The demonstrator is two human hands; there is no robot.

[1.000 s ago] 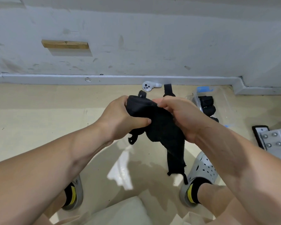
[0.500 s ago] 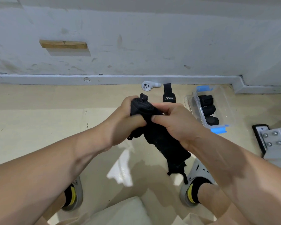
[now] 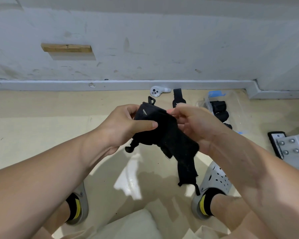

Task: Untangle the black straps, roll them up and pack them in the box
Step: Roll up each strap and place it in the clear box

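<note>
Both hands grip the black strap (image 3: 164, 133): left hand (image 3: 126, 125) thumb across it; right hand (image 3: 195, 123) pinches its top, hiding part of the box (image 3: 238, 107) at two o'clock.

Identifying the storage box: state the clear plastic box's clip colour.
Blue clips on the clear plastic box; head view.

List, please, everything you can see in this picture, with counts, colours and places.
held strap: one, black, between both hands, tail hanging down
loose strap: one, black, on the floor by the wall
rolled straps: three visible, black, inside the box
box: one, clear with blue clips, floor at right
controller: one, white, floor by the wall
wooden block: one, tan, on the wall
metal bracket: one, grey, right edge
clogs: two, grey, on the feet
left hand: grips the held strap
right hand: pinches the held strap's upper edge
</note>
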